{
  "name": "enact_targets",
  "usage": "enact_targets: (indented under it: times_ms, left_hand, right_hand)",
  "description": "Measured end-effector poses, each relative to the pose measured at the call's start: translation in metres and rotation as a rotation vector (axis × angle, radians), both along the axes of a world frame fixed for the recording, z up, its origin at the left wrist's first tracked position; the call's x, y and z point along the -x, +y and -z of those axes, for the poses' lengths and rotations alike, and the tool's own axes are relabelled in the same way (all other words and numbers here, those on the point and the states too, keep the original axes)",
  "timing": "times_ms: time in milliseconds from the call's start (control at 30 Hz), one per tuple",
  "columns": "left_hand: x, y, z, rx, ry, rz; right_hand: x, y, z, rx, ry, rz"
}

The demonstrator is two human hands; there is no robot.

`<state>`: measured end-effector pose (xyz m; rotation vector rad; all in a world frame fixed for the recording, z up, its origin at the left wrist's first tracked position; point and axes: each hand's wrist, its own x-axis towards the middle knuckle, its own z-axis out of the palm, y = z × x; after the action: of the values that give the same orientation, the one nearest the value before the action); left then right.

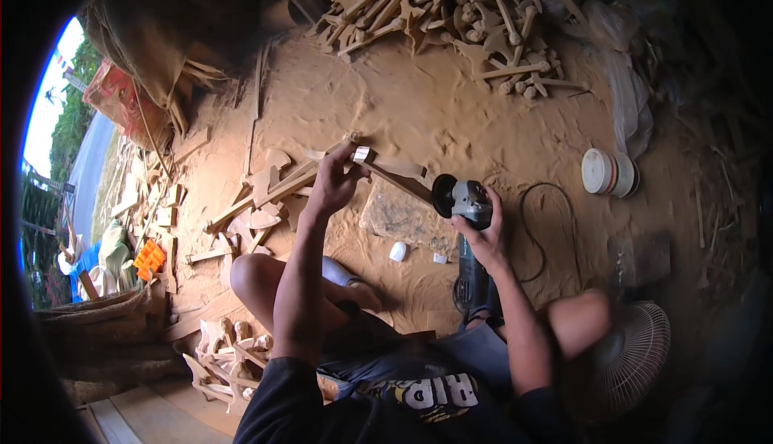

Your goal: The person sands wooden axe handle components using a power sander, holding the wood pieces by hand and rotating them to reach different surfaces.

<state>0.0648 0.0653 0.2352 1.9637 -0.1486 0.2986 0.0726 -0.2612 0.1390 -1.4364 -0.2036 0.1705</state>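
My left hand (336, 180) is raised over the sandy floor, its fingers closed on the end of a carved wooden piece (401, 182). A long straight bar and a curved flat part of it reach right, toward the grinder. The exact grip is partly hidden by the fingers. Wrapped round the head of an angle grinder (470, 260) is my right hand (485, 233). The grinder stands nearly upright, its dark round disc and guard (443, 195) facing left, close to the bar's end. Whether disc and wood touch, I cannot tell. Below them lies a stone-like block (403, 217).
Carved wooden pieces (278, 186) lie left of the block, with larger heaps (386, 1) at the back. More pieces (229, 363) sit by my left leg. A black cord (527, 202) loops right of the grinder. A white tub (600, 172) and a fan (640, 355) are at right.
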Motion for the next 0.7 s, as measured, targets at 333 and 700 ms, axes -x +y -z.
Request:
enact_targets:
  times_ms: [333, 700]
  left_hand:
    - [-0.01, -0.02, 0.0, -0.407, 0.041, -0.304]
    - [-0.031, -0.009, 0.078, -0.04, 0.125, -0.869]
  right_hand:
    - [0.001, -0.054, 0.009, 0.271, -0.045, 0.243]
    - [0.004, -0.066, -0.034, 0.422, -0.141, 0.35]
